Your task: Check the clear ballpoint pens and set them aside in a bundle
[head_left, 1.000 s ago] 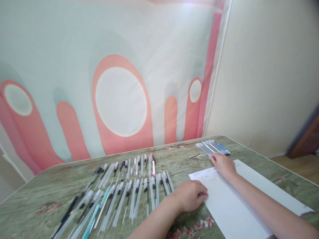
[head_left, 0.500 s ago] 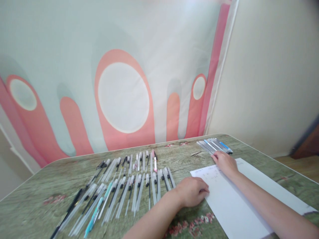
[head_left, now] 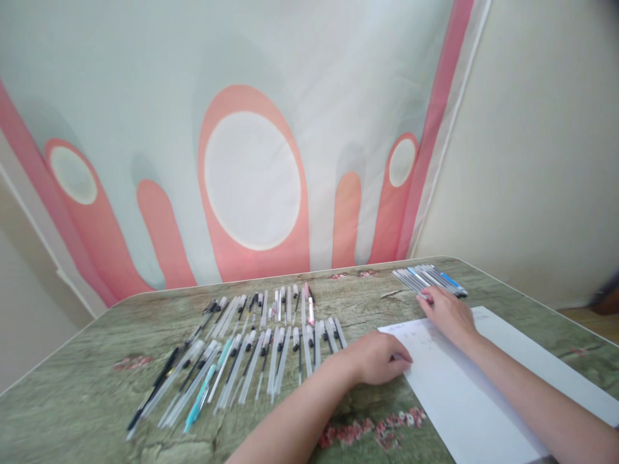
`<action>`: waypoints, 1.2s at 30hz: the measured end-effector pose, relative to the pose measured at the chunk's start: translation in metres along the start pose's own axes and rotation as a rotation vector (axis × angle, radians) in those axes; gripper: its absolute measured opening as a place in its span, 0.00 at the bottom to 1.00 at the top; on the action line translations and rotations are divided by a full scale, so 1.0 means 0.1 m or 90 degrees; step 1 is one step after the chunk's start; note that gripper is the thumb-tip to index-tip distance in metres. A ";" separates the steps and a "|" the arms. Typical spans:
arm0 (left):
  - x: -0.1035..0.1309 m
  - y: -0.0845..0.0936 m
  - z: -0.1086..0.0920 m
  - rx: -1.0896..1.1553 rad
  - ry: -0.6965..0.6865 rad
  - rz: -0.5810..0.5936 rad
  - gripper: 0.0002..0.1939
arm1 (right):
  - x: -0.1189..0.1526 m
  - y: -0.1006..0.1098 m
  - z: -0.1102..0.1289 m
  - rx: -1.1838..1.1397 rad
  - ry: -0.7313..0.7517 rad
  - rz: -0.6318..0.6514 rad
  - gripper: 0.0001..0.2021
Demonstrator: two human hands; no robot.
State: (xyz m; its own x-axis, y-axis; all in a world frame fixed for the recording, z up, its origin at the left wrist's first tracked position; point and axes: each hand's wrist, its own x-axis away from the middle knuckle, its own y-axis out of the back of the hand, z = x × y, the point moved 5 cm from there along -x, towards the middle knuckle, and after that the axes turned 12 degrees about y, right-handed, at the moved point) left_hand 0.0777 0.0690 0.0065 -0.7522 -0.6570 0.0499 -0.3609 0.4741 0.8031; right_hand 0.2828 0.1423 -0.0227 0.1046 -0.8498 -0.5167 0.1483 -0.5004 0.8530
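My right hand (head_left: 447,314) reaches over the far end of a white sheet of paper (head_left: 445,380). Its fingers are pinched at the near ends of a row of slim grey and blue pens or refills (head_left: 428,279). A small dark tip shows at the fingertips, too small to tell what it belongs to. Beside the paper's left edge rests my left hand (head_left: 380,358), its fingers curled in. Whatever the left fingers hold, if anything, is hidden. Faint writing marks the top of the sheet.
Two rows of clear pen parts with black refills lie left of my left hand, among them a clear pen tube (head_left: 232,380), a turquoise pen (head_left: 199,399) and a black pen (head_left: 155,390). A pink-and-white pen (head_left: 311,310) ends the back row. A printed backdrop (head_left: 251,180) hangs behind the table (head_left: 68,380).
The camera view has shifted, so the table and pens sit further right in the picture. My right hand stays by the slim row, its fingers slightly raised; my left hand has hardly moved.
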 end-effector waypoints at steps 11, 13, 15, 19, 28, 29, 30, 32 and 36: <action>0.13 0.82 0.77 0.123 0.297 -0.242 0.17 | 0.12 0.34 1.15 -0.329 0.162 0.148 0.08; 0.19 0.89 0.89 0.070 0.343 -0.269 0.16 | 0.22 0.37 1.40 -0.386 0.183 0.217 0.07; 0.23 0.93 0.98 0.032 0.374 -0.280 0.15 | 0.29 0.36 1.59 -0.416 0.194 0.260 0.05; 0.29 0.93 1.11 -0.005 0.422 -0.269 0.14 | 0.29 0.28 1.83 -0.432 0.179 0.273 0.04; 0.31 0.91 1.09 -0.046 0.453 -0.231 0.13 | 0.23 0.10 2.07 -0.383 0.176 0.258 0.06; 0.31 0.91 1.08 -0.048 0.453 -0.229 0.13 | 0.23 0.09 2.07 -0.379 0.180 0.259 0.06; 0.31 0.91 1.08 -0.050 0.453 -0.227 0.13 | 0.24 0.09 2.07 -0.375 0.182 0.258 0.06; 0.31 0.90 1.07 -0.052 0.452 -0.225 0.13 | 0.23 0.07 2.04 -0.366 0.177 0.256 0.06; 0.32 0.90 1.06 -0.057 0.448 -0.223 0.14 | 0.22 0.05 1.96 -0.356 0.167 0.255 0.06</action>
State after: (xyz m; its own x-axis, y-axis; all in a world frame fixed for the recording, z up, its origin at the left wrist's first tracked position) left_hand -0.0368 0.1527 0.0175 -0.0668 -0.9898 0.1256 -0.4442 0.1422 0.8846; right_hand 0.0934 0.0886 -0.0150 0.4775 -0.8468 -0.2344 0.5214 0.0584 0.8513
